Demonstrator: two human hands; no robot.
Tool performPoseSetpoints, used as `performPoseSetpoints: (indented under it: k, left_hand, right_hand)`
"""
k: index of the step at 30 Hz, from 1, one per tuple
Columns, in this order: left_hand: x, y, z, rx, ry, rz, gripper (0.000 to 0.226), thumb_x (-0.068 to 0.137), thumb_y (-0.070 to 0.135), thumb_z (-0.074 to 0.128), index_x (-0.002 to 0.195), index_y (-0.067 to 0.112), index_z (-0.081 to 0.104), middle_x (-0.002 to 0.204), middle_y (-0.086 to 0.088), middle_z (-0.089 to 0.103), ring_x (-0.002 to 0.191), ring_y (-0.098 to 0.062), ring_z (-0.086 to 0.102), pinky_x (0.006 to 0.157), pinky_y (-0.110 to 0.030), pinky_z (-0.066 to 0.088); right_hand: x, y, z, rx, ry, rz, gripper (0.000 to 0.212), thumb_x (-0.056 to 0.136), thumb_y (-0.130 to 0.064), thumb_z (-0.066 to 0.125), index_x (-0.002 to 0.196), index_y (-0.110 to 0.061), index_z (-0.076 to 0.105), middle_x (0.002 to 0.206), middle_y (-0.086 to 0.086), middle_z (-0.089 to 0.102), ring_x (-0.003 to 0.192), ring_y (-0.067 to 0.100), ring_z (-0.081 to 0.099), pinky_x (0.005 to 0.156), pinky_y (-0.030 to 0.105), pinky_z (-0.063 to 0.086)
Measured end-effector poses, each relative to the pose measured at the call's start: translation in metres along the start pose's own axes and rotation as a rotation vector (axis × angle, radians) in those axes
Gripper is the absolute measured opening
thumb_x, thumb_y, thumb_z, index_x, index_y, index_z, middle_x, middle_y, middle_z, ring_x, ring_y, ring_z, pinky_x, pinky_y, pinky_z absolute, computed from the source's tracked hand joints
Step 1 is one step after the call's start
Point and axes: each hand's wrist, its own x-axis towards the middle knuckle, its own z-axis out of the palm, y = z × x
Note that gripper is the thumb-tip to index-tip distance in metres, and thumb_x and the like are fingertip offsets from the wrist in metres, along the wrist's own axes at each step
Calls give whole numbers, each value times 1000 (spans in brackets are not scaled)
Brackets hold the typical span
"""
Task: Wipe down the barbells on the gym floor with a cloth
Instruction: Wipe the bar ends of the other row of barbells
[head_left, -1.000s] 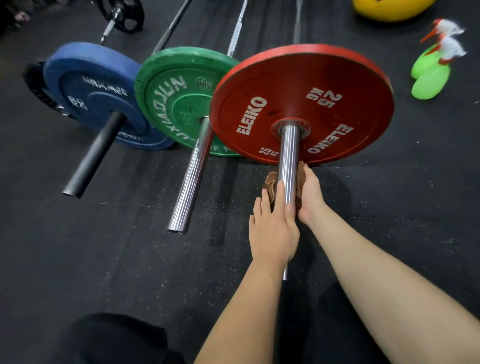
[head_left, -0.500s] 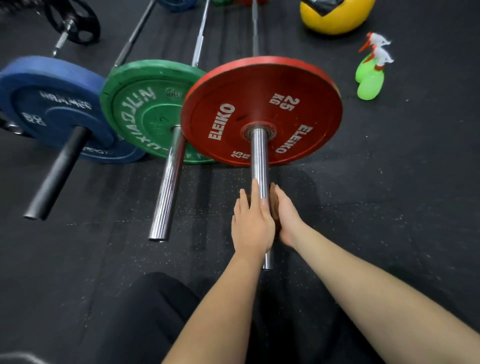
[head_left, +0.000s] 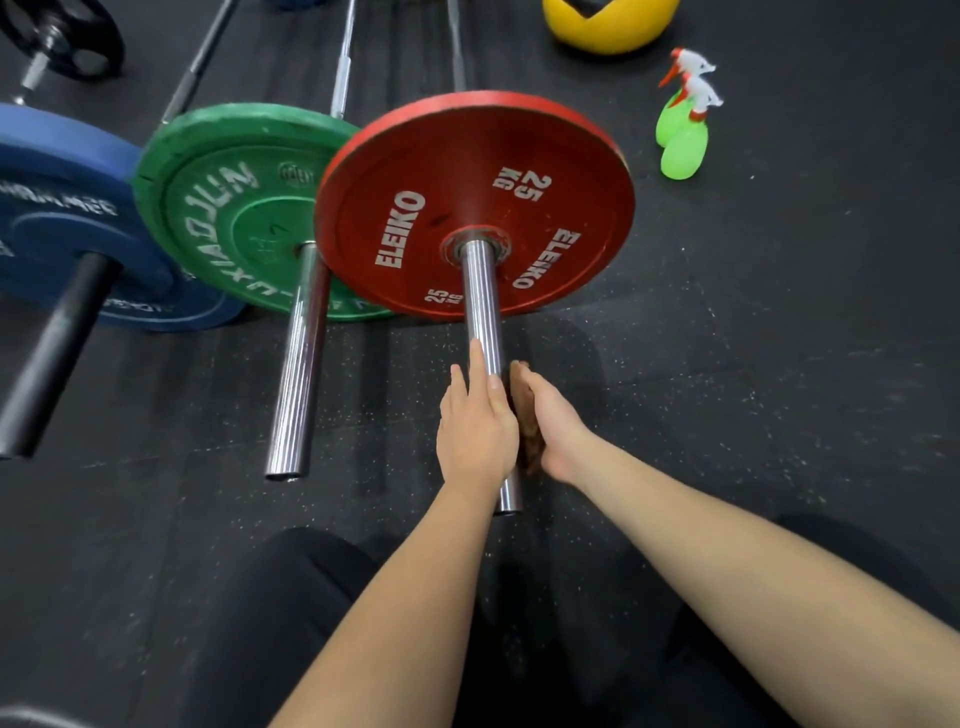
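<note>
A barbell with a red 25 kg Eleiko plate (head_left: 415, 171) lies on the black rubber floor, its chrome sleeve (head_left: 480, 291) pointing toward me. My left hand (head_left: 475, 426) rests flat on top of the sleeve, fingers straight along it. My right hand (head_left: 556, 426) grips a brown cloth (head_left: 527, 421) against the sleeve's right side; most of the cloth is hidden between my hands and under the bar. To the left lie a barbell with a green plate (head_left: 223, 208) and one with a blue plate (head_left: 57, 208).
Two green spray bottles (head_left: 683, 140) stand on the floor at the right. A yellow ball (head_left: 608, 26) sits at the top edge. A small black plate (head_left: 62, 36) lies at the top left. My dark-clothed knee (head_left: 291, 597) is below the hands.
Both hands with the cloth have slid back along the chrome sleeve, away from the red plate toward the sleeve's end. My view has shifted a little.
</note>
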Motion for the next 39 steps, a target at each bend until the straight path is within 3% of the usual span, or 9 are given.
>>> performPoseSetpoints:
  k: [6, 9, 19, 22, 25, 29, 33, 36, 39]
  left_hand:
    - [-3, 4, -4, -28, 1, -1, 54, 110, 46, 16, 160, 49, -3, 170, -4, 23, 151, -30, 32, 114, -57, 36]
    - [-2, 1, -1, -10, 7, 4, 54, 110, 45, 16, 160, 49, -4, 170, -5, 23, 151, -31, 33, 113, -56, 37]
    - [0, -1, 0, -68, 32, 55, 55, 105, 53, 14, 155, 57, -8, 157, -2, 44, 133, -30, 53, 103, -60, 48]
    - [-2, 1, -2, -70, 19, 45, 54, 107, 51, 15, 156, 56, -8, 158, -3, 43, 134, -29, 52, 103, -59, 48]
    - [-2, -2, -3, -73, 6, 47, 55, 107, 50, 16, 156, 53, -7, 156, -3, 44, 132, -29, 54, 102, -58, 49]
    - [-1, -2, -4, -100, -5, 45, 55, 108, 47, 17, 158, 50, -6, 154, -5, 45, 131, -30, 53, 103, -57, 48]
    - [-4, -4, -6, -130, -47, 46, 56, 108, 46, 17, 159, 48, -7, 155, -7, 42, 131, -33, 51, 102, -57, 47]
    - [-3, 0, -12, -130, -92, 16, 57, 110, 45, 18, 160, 45, -7, 165, -10, 31, 141, -34, 43, 107, -55, 42]
    - [-5, 3, -17, -145, -94, 9, 57, 110, 44, 18, 161, 45, -7, 167, -10, 28, 144, -35, 40, 109, -53, 41]
  right_hand:
    - [-20, 34, 0, -142, 75, 20, 58, 86, -72, 52, 109, -25, 76, 95, 2, 79, 96, 24, 75, 92, 45, 59]
    - [-21, 52, -4, -148, 92, 59, 52, 91, -63, 48, 108, -23, 76, 95, 4, 79, 95, 26, 75, 91, 45, 60]
    - [-22, 28, 7, -132, 130, 46, 49, 98, -60, 47, 111, -20, 73, 95, 8, 79, 90, 26, 76, 84, 43, 62]
    - [-30, 27, 6, -235, 170, 75, 47, 101, -54, 43, 108, -16, 69, 95, 9, 75, 88, 25, 71, 74, 35, 58]
    - [-34, 21, 1, -387, 169, 131, 47, 102, -55, 40, 112, -18, 67, 103, 10, 72, 96, 27, 68, 89, 39, 58]
    - [-47, -4, -5, -518, 56, 245, 47, 103, -50, 46, 102, -11, 72, 92, 15, 77, 86, 30, 73, 82, 40, 61]
    - [-75, -44, -9, -573, 195, 123, 47, 99, -49, 49, 89, -10, 73, 84, 14, 77, 74, 30, 73, 67, 33, 59]
    - [-90, -67, -11, -526, 336, 4, 51, 97, -54, 53, 102, -9, 75, 86, 13, 78, 82, 33, 75, 81, 41, 61]
    - [-104, -92, -1, -678, 372, -57, 51, 93, -60, 58, 106, -13, 73, 89, 11, 78, 83, 33, 74, 85, 42, 60]
